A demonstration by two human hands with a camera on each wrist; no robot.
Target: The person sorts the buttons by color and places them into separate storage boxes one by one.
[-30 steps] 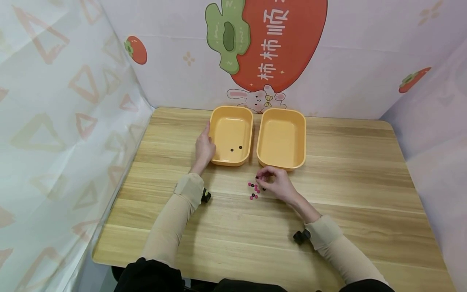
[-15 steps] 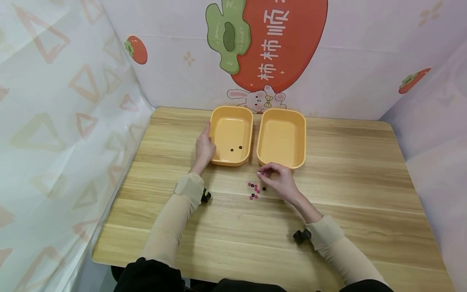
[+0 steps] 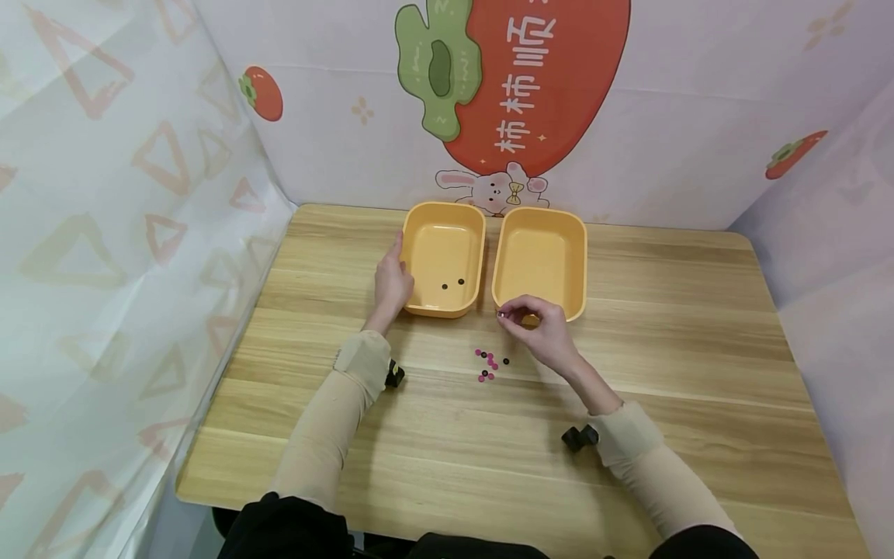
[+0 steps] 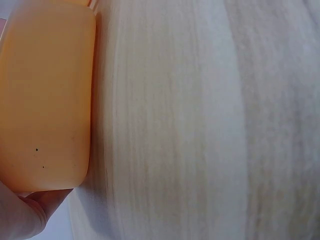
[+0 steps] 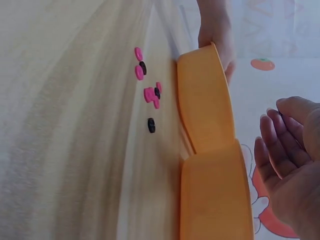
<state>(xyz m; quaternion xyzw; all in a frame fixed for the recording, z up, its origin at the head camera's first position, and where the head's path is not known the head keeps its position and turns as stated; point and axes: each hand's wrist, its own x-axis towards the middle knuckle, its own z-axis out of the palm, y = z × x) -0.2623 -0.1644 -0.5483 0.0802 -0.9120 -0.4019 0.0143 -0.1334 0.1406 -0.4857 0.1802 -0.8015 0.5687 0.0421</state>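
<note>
Two orange-yellow plastic boxes stand side by side at the back of the table. My left hand (image 3: 392, 284) holds the left box (image 3: 427, 307) at its near left corner, the index finger along its outer side. Two small black buttons (image 3: 445, 286) lie on that box's floor. Thumb and finger of my right hand (image 3: 548, 338) pinch a small, mostly hidden dark button (image 3: 500, 314) at the near rim of the right box (image 3: 538, 260). In the right wrist view the other fingers are loosely bent. Pink buttons (image 5: 139, 73) and black buttons (image 5: 151, 125) lie loose on the table.
The wooden table (image 3: 670, 349) extends around the boxes. A patterned cloth wall (image 3: 670, 101) rises behind its far edge, and another cloth (image 3: 126, 233) hangs along the left side. Several loose buttons lie just in front of the boxes.
My right hand has lifted away from the loose buttons and moved forward to the right box's near rim, carrying the pinched button. My left hand and both boxes have stayed put.
</note>
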